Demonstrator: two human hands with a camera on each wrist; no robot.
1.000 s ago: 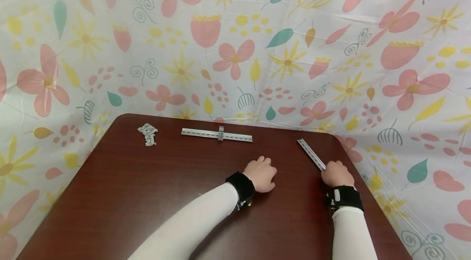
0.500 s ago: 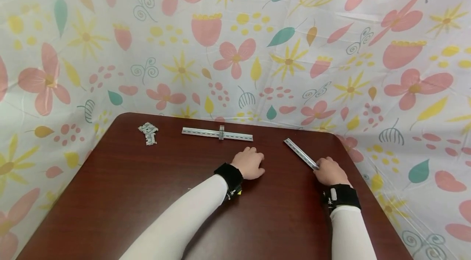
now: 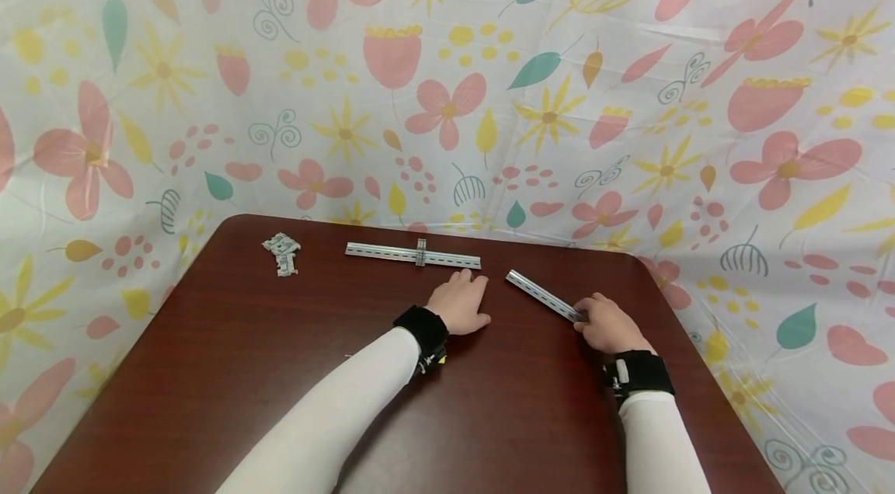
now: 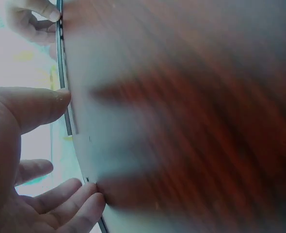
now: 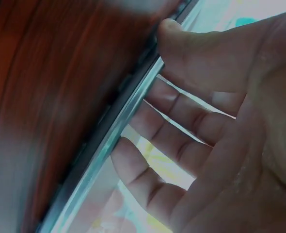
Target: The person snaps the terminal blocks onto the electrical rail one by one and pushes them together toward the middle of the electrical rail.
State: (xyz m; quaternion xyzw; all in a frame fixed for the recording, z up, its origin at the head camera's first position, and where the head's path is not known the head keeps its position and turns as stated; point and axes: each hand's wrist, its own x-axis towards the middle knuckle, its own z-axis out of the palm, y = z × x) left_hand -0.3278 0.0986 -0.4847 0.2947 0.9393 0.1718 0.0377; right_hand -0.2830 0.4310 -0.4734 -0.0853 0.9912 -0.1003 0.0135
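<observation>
My right hand [image 3: 610, 325] pinches the near right end of a slotted metal DIN rail [image 3: 540, 295], which slants back and left across the table. In the right wrist view, the thumb [image 5: 174, 41] lies on one side of that rail and the fingers on the other. My left hand [image 3: 457, 304] has spread fingers and holds nothing. Its fingertips are close to the right end of a second DIN rail [image 3: 381, 252]; whether they touch it I cannot tell. A small grey block [image 3: 421, 252] sits across the middle of this second rail.
At the back left of the dark red-brown table [image 3: 231, 339] lies a small heap of pale grey plastic pieces [image 3: 283, 247]. A flowered curtain [image 3: 447, 168] hangs directly behind the table's back edge.
The right hand has carried its rail leftward, and the rail has swung to a flatter slant. My left hand has moved left and back, toward the second rail.
</observation>
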